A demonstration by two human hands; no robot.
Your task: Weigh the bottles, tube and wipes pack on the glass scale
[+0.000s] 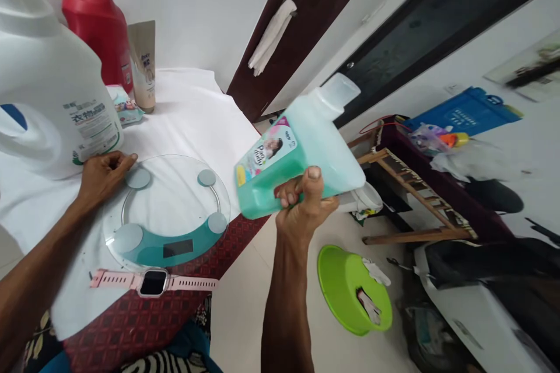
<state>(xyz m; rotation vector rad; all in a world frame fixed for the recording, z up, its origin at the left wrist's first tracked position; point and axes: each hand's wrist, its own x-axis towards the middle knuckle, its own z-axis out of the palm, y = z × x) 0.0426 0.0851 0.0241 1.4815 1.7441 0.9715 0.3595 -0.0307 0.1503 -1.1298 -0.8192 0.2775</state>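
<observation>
My right hand (304,201) grips a translucent bottle of green liquid (326,143) with a white cap and printed label. It is held tilted in the air, to the right of the table. My left hand (105,178) rests on the white cloth with its fingers curled in and thumb pointing right. That thumb is by one round foot of a glass bathroom scale (179,245), with a teal band and small dark display. Just behind the left hand stands a big white jug (48,87). A pink-strapped smartwatch (153,283) lies at the scale's near edge.
A red bottle (98,23), a beige tube (143,67) and a small packet (126,106) stand at the back left. Down on the floor is a green basin (345,285) with gloves inside. A wooden-legged bench (415,186) and a dark door (280,17) lie beyond.
</observation>
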